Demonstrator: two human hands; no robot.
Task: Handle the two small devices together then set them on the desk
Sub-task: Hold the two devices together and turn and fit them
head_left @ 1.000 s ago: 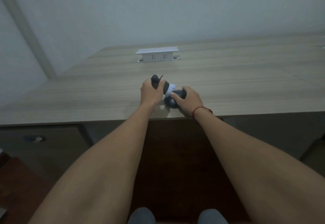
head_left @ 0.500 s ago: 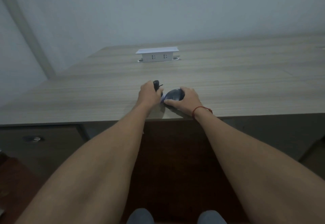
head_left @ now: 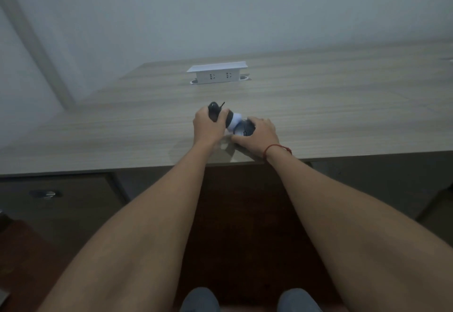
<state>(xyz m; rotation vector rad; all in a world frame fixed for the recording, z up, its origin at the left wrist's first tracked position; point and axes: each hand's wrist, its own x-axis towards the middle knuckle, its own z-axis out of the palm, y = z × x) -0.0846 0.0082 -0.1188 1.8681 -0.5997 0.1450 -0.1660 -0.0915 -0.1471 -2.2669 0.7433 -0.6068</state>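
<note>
My left hand (head_left: 207, 127) grips a small black device (head_left: 213, 110) with a thin strap or antenna sticking up; its rounded top shows above my fingers. My right hand (head_left: 257, 135) closes on a second dark rounded device (head_left: 247, 127) just to the right. Between the two devices shows a white and dark cylindrical part (head_left: 234, 119), tilted; I cannot tell which device it belongs to. Both hands are close together, low over the wooden desk (head_left: 343, 105) near its front edge. A red string circles my right wrist.
A white pop-up socket box (head_left: 217, 73) stands raised from the desk farther back, in line with my hands. A pale wall rises behind the desk. Below the front edge are a dark drawer unit with a metal handle (head_left: 46, 194) on the left and my knees.
Half a second ago both devices were pressed low against the desk; now my hands have lifted and tilted them, and the white part between them shows again.
</note>
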